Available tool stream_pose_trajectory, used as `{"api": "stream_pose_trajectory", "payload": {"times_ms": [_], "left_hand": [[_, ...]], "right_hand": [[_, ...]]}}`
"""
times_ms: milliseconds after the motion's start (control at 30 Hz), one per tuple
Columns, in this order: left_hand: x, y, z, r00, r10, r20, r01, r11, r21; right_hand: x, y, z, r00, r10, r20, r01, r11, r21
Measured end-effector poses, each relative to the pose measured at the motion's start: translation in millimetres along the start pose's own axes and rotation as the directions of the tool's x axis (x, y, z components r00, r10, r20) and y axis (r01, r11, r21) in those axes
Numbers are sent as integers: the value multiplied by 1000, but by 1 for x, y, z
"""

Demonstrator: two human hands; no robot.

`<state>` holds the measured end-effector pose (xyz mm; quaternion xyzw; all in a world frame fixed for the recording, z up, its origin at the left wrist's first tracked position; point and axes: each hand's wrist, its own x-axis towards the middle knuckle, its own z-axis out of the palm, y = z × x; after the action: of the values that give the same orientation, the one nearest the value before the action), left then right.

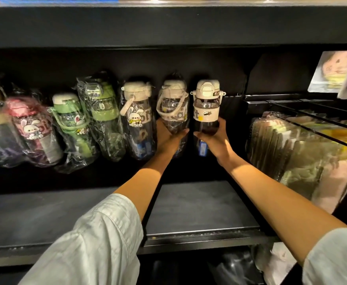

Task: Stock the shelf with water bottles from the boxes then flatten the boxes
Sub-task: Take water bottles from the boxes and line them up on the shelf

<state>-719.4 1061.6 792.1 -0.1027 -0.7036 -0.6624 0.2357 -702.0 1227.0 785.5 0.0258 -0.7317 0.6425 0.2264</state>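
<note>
Two cream-capped bottles sit at the right end of the back row on the shelf [199, 206]: a wrapped bottle [173, 103] in our left hand [169, 138], an unwrapped bottle [206, 105] in our right hand [213, 140], at 3 o'clock of it. Both hands curl round the lower bodies. We judge stocking is under way (boxes out of view). Next: seat both upright, release, and fetch more.

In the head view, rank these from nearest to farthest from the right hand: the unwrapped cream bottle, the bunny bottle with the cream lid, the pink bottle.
1. Unwrapped cream bottle: gripped by the right hand.
2. Bunny bottle with cream lid: to the left, past the left hand.
3. Pink bottle: far left of the row.
</note>
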Motion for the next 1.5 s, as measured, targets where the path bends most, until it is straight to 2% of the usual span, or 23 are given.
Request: {"api": "stream_pose_trajectory", "payload": {"times_ms": [233, 533, 667, 733, 833, 867, 933, 967, 1033, 1133, 1333, 1500], "left_hand": [[3, -8, -3, 1000, 13, 4, -13, 998, 60], [-27, 1, -19, 994, -104, 36, 97, 981, 167], [-53, 21, -30, 985, -153, 75, 115, 921, 373], [-68, 40, -37, 984, -154, 91, 88, 859, 504], [-96, 63, -56, 977, -180, 113, 58, 738, 673], [-107, 72, -66, 965, -221, 137, 49, 673, 738], [-130, 86, -88, 935, -309, 175, -6, 478, 878], [-141, 90, -101, 935, -300, 187, -62, 383, 922], [-161, 97, -130, 950, -246, 193, -133, 243, 961], [-191, 102, -177, 968, -199, 151, -131, 112, 985], [-265, 118, -276, 983, -183, -27, 18, -54, 998], [-343, 137, -357, 952, -186, -243, 211, -176, 961]], "right_hand": [[-6, 1, 0, 1000, 18, -7, -19, 998, -61], [-23, 12, -6, 996, 87, 25, -82, 983, -163], [-48, -1, -16, 981, 192, 22, -166, 893, -418], [-60, -6, -22, 975, 223, 22, -174, 815, -552], [-93, -32, -22, 976, 162, 145, -21, 733, -680], [-106, -43, -21, 964, 169, 207, 33, 695, -719], [-129, -61, -15, 919, 187, 347, 175, 596, -784], [-138, -68, -11, 894, 182, 411, 249, 561, -790], [-159, -84, -1, 843, 130, 522, 391, 520, -760], [-185, -106, 20, 745, 54, 665, 566, 476, -673], [-247, -132, 85, 566, -70, 822, 724, 520, -454], [-328, -144, 157, 394, -195, 898, 790, 571, -223]]}}
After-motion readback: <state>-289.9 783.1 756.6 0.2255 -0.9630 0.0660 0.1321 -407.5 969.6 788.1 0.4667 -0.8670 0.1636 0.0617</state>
